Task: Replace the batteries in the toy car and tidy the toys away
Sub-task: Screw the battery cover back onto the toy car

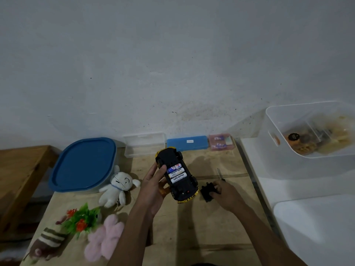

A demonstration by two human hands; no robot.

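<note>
A yellow and black toy car (pixel 177 174) is held upside down above the wooden table (pixel 192 237), its underside facing me. My left hand (pixel 153 189) grips it from the left, thumb beside the uncovered battery bay. Three batteries (pixel 177 173) lie side by side in the bay, two white and one blue. Just right of the car, my right hand (pixel 224 194) pinches a small black battery cover (pixel 206 191) on the table. A screwdriver (pixel 220 174) lies just beyond that hand.
A blue-lidded tub (pixel 82 166) stands at back left. A clear case (pixel 145 144), a blue case (pixel 187 143) and a pink case (pixel 221 142) line the wall. A white plush (pixel 117 186), plastic flowers (pixel 82 219), a pink plush (pixel 104 237) and a striped toy (pixel 49 240) lie left. A white bin (pixel 307 139) stands right.
</note>
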